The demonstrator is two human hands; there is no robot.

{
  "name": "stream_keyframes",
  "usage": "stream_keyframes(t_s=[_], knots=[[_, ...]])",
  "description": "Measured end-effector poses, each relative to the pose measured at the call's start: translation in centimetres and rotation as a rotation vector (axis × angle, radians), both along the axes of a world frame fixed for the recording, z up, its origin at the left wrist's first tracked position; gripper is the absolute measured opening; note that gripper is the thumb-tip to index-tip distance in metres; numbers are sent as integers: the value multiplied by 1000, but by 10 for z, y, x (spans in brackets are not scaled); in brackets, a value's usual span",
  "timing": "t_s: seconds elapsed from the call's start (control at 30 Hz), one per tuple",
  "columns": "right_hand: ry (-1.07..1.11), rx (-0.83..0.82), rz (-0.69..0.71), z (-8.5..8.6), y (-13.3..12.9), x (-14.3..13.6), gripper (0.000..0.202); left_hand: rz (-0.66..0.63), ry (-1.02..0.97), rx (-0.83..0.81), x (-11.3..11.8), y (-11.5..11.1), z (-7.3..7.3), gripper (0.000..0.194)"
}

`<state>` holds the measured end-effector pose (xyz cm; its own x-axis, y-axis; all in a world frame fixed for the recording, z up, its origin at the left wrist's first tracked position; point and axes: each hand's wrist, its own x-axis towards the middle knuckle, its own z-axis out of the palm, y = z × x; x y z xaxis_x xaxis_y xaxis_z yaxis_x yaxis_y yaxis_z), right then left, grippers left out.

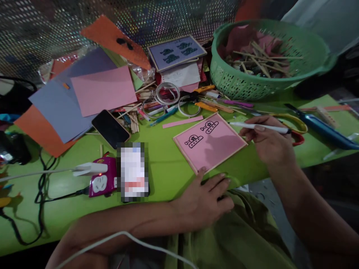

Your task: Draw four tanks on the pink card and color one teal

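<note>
A pink card [213, 149] edged with thin wooden sticks lies tilted on the green table, two black tank drawings on its upper half. My left hand [206, 200] rests at the card's near edge, fingers spread and a fingertip touching its border. Above the table just right of the card, my right hand [272, 142] grips a white marker [263, 127], its tip pointing left toward the card's upper right side. Behind my right hand are scissors [295, 125] with yellow and red handles, partly hidden. A narrow pink paper strip [182, 122] lies beyond the card.
A green basket [252, 84] holds sticks at the back right. Tape rolls [167, 93], pens and sticks crowd the middle back. Coloured paper sheets [103, 91], a dark phone [110, 128], a lit phone [134, 170] and a magenta power adapter [103, 175] with cables occupy the left.
</note>
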<state>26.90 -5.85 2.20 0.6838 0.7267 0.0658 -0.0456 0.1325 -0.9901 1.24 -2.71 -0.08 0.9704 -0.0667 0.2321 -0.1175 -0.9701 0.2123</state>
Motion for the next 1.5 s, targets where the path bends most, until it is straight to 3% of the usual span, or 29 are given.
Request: stream_keyframes(t_s=[0.13,0.33,0.67,1.5], knots=[[-4,-60,132,5,-3,-23,12,-2,5,-5,1,0,-1,15],[-31,-199,289,-2,-6,-47,14,-11,0,-9,1,1,-1,16],[-328,-264,300,-4,-9,-51,18,-33,31,-71,1,3,4,19],[-448,-263,333,1,-5,-57,17,-36,32,-61,2,3,6,19]])
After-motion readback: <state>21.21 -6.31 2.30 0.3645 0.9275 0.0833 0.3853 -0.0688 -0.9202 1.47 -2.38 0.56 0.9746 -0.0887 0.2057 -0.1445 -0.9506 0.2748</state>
